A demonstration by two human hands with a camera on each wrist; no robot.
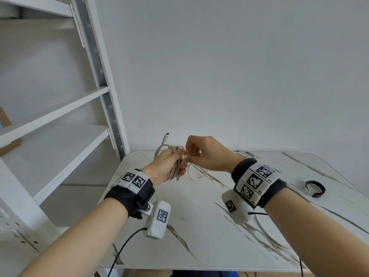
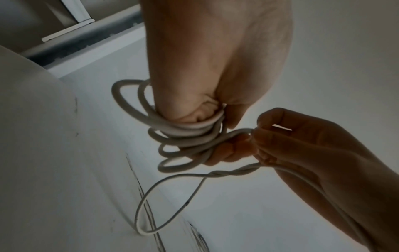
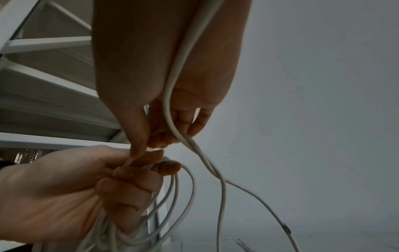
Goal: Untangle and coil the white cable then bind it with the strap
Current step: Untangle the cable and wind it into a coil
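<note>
My left hand (image 1: 172, 162) grips a bundle of several loops of the white cable (image 1: 177, 168) above the far left of the table; the loops (image 2: 183, 136) wrap round its fingers. One plug end (image 1: 166, 134) sticks up behind the hand. My right hand (image 1: 201, 152) pinches a strand of the cable (image 3: 172, 119) right beside the left fingers (image 3: 134, 180). A loose loop (image 1: 196, 173) hangs from there down to the table. The black strap (image 1: 315, 187) lies curled on the table at the right, apart from both hands.
The white marble-patterned table (image 1: 209, 236) stands against a plain wall. A white shelving unit (image 1: 60, 108) stands at the left, close to the table's corner. Dark camera leads hang from both wrists near the table's front edge.
</note>
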